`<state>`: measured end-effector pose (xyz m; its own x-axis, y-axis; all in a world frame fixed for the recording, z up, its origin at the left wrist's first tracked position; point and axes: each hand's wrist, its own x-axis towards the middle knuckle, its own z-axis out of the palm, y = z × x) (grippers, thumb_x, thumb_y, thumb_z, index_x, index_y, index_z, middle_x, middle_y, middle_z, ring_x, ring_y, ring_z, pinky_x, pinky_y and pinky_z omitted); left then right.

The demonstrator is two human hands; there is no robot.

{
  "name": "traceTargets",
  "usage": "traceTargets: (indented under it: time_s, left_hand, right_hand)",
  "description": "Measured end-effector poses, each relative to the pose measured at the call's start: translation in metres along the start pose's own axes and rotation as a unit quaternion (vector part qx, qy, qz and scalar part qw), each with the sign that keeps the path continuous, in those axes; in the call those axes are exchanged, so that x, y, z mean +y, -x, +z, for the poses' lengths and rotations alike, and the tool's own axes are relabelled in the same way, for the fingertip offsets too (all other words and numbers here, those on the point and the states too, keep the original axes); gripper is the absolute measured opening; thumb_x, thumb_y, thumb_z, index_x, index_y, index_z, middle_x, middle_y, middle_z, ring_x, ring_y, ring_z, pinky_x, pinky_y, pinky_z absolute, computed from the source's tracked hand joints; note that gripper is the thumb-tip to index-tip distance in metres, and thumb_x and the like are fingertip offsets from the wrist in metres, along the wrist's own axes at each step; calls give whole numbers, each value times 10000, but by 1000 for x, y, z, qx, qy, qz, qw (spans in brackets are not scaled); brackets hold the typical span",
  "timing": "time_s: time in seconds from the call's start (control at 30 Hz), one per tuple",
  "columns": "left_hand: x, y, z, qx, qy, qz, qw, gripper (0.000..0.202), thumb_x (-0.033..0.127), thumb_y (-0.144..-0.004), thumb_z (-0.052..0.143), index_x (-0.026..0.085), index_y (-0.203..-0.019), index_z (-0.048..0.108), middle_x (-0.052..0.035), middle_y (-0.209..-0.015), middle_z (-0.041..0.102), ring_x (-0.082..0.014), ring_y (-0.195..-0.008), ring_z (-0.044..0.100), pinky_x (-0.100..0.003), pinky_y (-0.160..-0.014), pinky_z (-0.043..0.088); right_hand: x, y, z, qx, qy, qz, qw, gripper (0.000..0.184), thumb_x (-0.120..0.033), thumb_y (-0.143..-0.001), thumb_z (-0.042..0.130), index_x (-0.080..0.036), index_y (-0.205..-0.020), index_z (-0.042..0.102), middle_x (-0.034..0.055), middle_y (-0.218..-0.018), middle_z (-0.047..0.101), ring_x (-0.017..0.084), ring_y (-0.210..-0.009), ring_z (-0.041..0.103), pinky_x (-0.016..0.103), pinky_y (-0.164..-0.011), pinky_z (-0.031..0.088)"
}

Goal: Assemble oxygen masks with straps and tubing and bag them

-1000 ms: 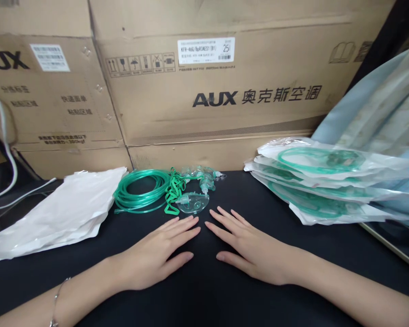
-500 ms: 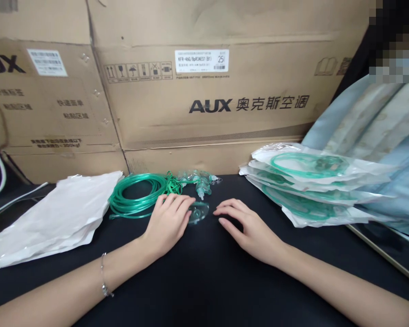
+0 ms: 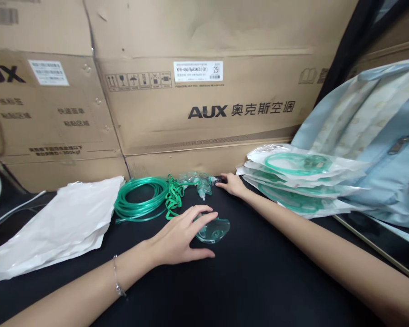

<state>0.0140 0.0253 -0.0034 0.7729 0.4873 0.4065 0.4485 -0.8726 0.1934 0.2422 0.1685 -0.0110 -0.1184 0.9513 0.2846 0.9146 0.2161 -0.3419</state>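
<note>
My left hand (image 3: 179,234) rests on the black tabletop (image 3: 245,281), fingers and thumb curled round the edge of a clear green-tinted face mask (image 3: 215,230). My right hand (image 3: 232,184) is stretched far forward with its fingers pinched together on the right end of a clear plastic chamber piece (image 3: 200,181) at the foot of the cardboard boxes. A coil of green tubing (image 3: 139,197) and a green elastic strap (image 3: 174,196) lie just left of that piece, beyond my left hand.
Empty white plastic bags (image 3: 54,222) lie at the left. A stack of sealed mask packs (image 3: 293,175) sits at the right against a pale blue bag (image 3: 378,136). Large AUX cardboard boxes (image 3: 204,100) wall off the back. A white cable (image 3: 7,211) runs at far left.
My left hand has drawn the clear mask toward me and to the right. My right hand has left the table's middle and reached forward to the clear piece by the boxes.
</note>
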Motion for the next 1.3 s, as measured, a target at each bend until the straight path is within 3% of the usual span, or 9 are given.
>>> traceTargets:
  time_s: [0.17,0.3,0.4,0.5,0.6,0.83,1.1,1.3]
  left_hand:
    - [-4,4,2,39,47,-42,997,499,276,-814,502,204,-1285,354,-118,-1224,463,-217,-1065,510,-343,-865,469]
    - [-2,1,3,101,176,-105,974,446,303,-856,443,201,-1280,348,-107,-1234,488,-216,-1102,495,-362,-943,406]
    - [2,-9,7,171,353,-216,894,328,355,-897,339,169,-1140,458,-87,-1076,575,-212,-1019,544,-368,-897,434]
    - [3,-18,13,189,492,-287,800,306,399,-882,365,149,-974,516,-57,-921,571,-191,-868,575,-331,-755,496]
    - [2,-20,16,193,537,-308,761,273,393,-862,425,147,-916,531,-38,-891,540,-167,-843,550,-293,-722,492]
    - [4,-20,15,180,526,-328,763,280,411,-840,460,146,-870,547,-14,-765,525,-162,-812,531,-260,-695,461]
    - [3,-19,16,171,526,-324,768,311,466,-787,509,167,-857,561,-2,-772,528,-150,-764,498,-248,-684,441]
    - [2,-18,16,202,548,-324,744,293,450,-766,553,162,-714,530,25,-686,473,-115,-670,446,-222,-653,404]
  right_hand:
    - [3,8,-1,-3,-3,31,1000,285,-293,-872,485,-163,-1124,511,75,-1130,538,180,-941,561,384,-786,481]
    - [-5,43,-15,21,-31,29,999,214,-296,-828,544,-133,-960,588,75,-964,618,171,-861,591,326,-765,479]
    - [-19,76,-25,29,-72,-4,997,198,-315,-781,578,-140,-871,602,48,-824,657,141,-758,614,232,-679,482]
    - [-30,95,-30,20,-93,-40,995,219,-386,-762,571,-176,-811,610,16,-757,662,135,-690,614,220,-611,478]
    - [-30,95,-29,22,-77,-55,995,195,-365,-762,572,-175,-780,611,27,-751,659,153,-687,606,246,-621,467]
    - [3,59,-16,41,8,-28,999,178,-261,-801,557,-119,-884,625,111,-934,625,215,-900,580,322,-809,436]
    - [6,25,-3,47,59,34,997,279,-295,-871,486,-164,-1116,516,74,-1125,542,178,-939,563,383,-786,480]
    - [2,30,-4,95,31,25,995,218,-265,-868,472,-95,-980,550,125,-1009,575,218,-929,563,380,-782,464]
